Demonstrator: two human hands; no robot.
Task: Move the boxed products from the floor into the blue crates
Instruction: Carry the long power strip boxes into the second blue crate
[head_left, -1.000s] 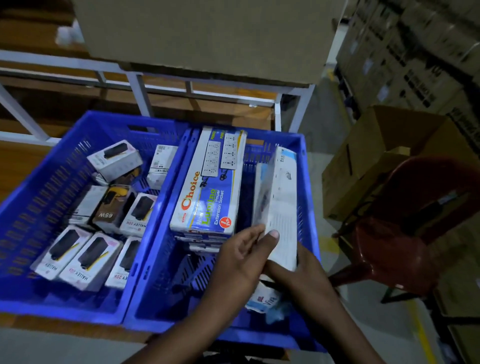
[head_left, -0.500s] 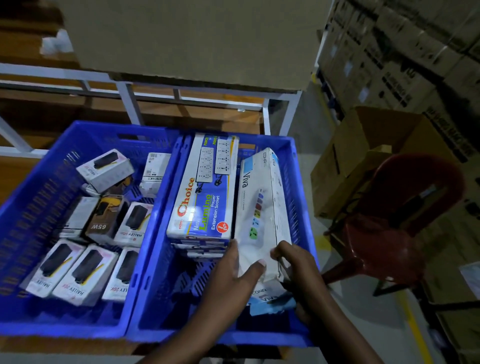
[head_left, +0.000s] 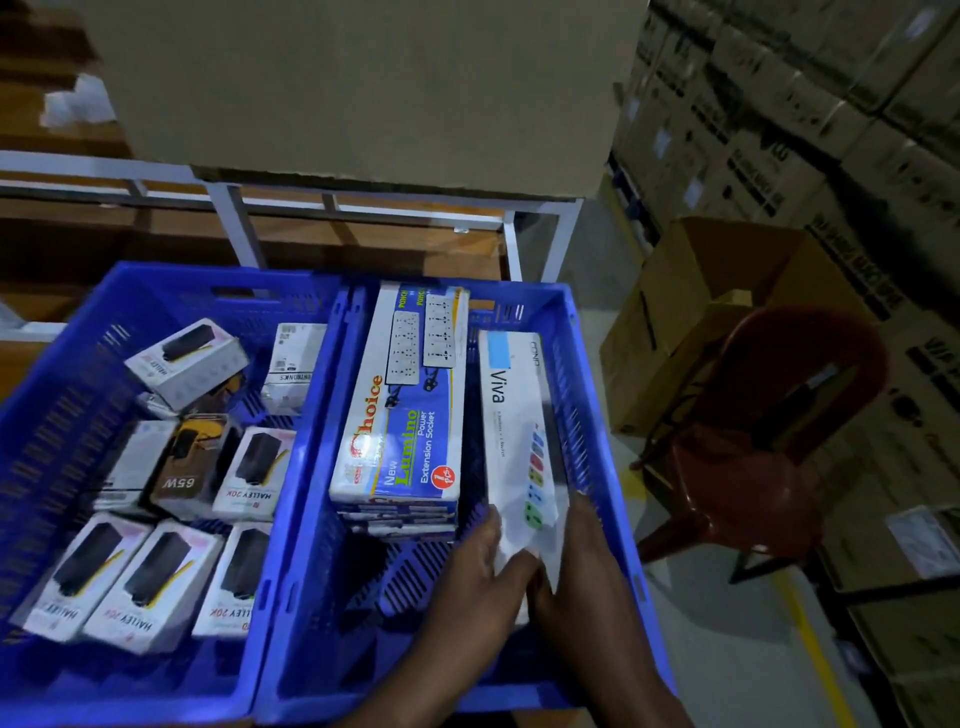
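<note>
Both hands held the near end of the white Viva box (head_left: 514, 415): left hand (head_left: 480, 574) and right hand (head_left: 582, 566), fingers clasped around it. It lay in the right blue crate (head_left: 597, 431), long axis running near-to-far, between the right wall and the Choice "New Lumino Extension Socket" stack (head_left: 400, 415). Left blue crate (head_left: 62, 395) held "HALLEY 20K" and "65W" boxes.

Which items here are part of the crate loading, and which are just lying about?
Part of the job: white Viva box held by left hand and right hand; right blue crate; Lumino box stack; left blue crate.

Lying about: red chair; open carton; metal rack.
</note>
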